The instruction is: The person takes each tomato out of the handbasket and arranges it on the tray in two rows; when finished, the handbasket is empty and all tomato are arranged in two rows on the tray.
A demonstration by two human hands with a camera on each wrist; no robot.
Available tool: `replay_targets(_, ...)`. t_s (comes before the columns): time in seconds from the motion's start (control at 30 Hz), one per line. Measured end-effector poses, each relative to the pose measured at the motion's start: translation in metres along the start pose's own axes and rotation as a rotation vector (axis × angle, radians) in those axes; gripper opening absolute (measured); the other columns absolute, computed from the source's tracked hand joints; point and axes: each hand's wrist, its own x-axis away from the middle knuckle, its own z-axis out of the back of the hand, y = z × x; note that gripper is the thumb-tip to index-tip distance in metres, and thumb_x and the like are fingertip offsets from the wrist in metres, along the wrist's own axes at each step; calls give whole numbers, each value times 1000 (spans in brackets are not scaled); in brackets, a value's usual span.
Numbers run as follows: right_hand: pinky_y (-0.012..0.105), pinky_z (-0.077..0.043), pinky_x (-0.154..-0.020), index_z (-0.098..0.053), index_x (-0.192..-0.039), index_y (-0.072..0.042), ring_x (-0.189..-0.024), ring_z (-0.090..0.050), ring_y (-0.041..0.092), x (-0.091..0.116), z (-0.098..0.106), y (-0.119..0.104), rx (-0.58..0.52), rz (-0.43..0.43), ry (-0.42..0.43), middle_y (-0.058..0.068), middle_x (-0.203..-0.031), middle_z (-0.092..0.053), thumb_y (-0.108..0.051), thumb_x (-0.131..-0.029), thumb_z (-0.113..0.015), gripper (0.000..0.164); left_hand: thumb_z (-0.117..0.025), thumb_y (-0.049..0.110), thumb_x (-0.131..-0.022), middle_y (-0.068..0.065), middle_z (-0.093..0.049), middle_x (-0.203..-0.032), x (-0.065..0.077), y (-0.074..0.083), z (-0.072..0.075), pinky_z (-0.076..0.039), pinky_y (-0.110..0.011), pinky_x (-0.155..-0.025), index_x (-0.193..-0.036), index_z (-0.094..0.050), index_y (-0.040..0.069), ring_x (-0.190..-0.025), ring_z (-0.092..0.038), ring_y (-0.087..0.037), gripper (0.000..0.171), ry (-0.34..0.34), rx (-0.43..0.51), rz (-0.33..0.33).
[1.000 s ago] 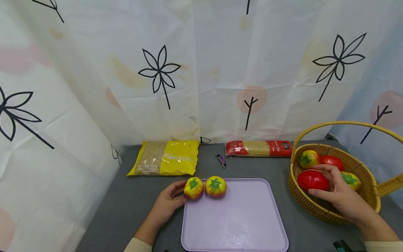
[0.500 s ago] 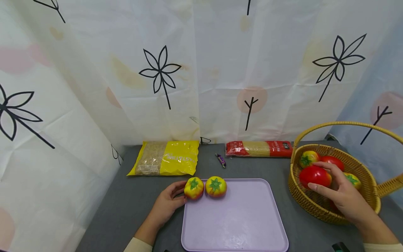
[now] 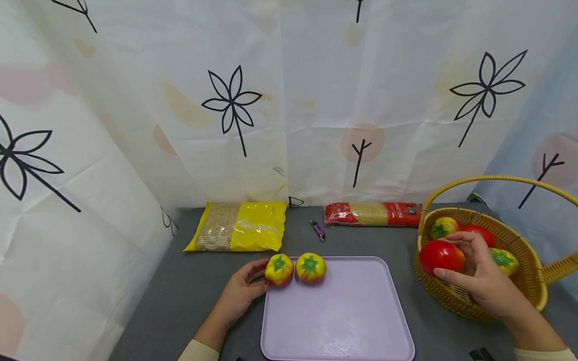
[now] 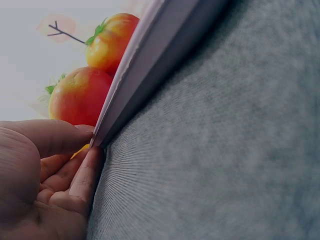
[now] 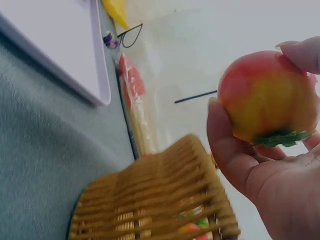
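Gripping one red fruit [image 3: 440,254], the right hand [image 3: 483,273] has its fingers curved round the sides, thumb opposite, spread only as wide as the fruit; it is held above the left part of the one wicker basket [image 3: 438,295]. Three more fruits are visible inside: one yellow-and-red [image 3: 444,228], one red behind the hand [image 3: 479,233] and one yellow with a green top [image 3: 503,259]. The left hand [image 3: 244,291] pinches the rim of the single lilac tray [image 3: 338,311], thumb and fingers nearly together, just beside two yellow-red fruits [image 3: 310,267]. Behind, the tabletop [image 3: 194,286] carries one yellow bag [image 3: 257,228], one red packet [image 3: 372,214] and one small purple-wrapped item [image 3: 318,230].
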Motion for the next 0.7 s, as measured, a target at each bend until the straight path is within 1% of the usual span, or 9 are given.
replay_targets(0.07,30,-64,-79,-31,-148,-31,-115,-57,2,0,-3,-3,4,9,-7,2,-145,-40,6,-96,-75,77,-76,-8,-94,-23,-58,-151,0,0,0,-57,-36,-103,-150,-57,-7,-140,-56,-42,59,0,-2,1)
replay_targets(0.17,29,-63,-82,-37,-151,-28,-117,-57,4,-2,-9,-9,-4,28,-22,2,-148,-40,4,-98,-74,73,-76,-8,-94,-23,-59,-151,0,1,-1,-57,-36,-103,-150,-57,-6,-140,-56,-42,59,0,0,3)
replay_targets(0.3,26,-61,-87,-43,-157,-20,-126,-52,8,-5,-18,-15,-33,77,-45,4,-150,-40,5,-98,-72,70,-76,-8,-94,-23,-59,-150,0,1,-1,-57,-37,-104,-149,-58,-6,-140,-56,-42,58,2,-8,3)
replay_targets(0.37,26,-60,-88,-44,-158,-17,-128,-51,10,-7,-23,-18,-54,97,-59,4,-149,-41,7,-98,-72,70,-76,-7,-95,-23,-59,-151,1,1,-1,-57,-36,-103,-150,-57,-6,-140,-56,-42,58,2,-15,2)
replay_targets(0.47,27,-62,-88,-45,-158,-16,-126,-55,9,-9,-33,-23,-97,107,-86,5,-148,-43,7,-97,-73,70,-76,-7,-95,-24,-58,-151,1,1,0,-57,-36,-103,-150,-57,-6,-140,-56,-43,58,-1,-21,-1)
replay_targets(0.6,32,-63,-87,-41,-159,-12,-124,-60,9,-13,-49,-28,-144,134,-129,6,-145,-49,8,-96,-75,74,-76,-7,-95,-23,-58,-151,0,2,-1,-57,-36,-103,-150,-57,-6,-140,-56,-42,58,0,-8,-1)
replay_targets(0.7,34,-64,-87,-39,-156,-6,-123,-62,11,-18,-60,-30,-162,152,-151,9,-142,-51,9,-95,-77,73,-76,-8,-94,-23,-58,-151,1,3,-1,-57,-36,-103,-150,-57,-6,-140,-56,-41,59,1,4,5)
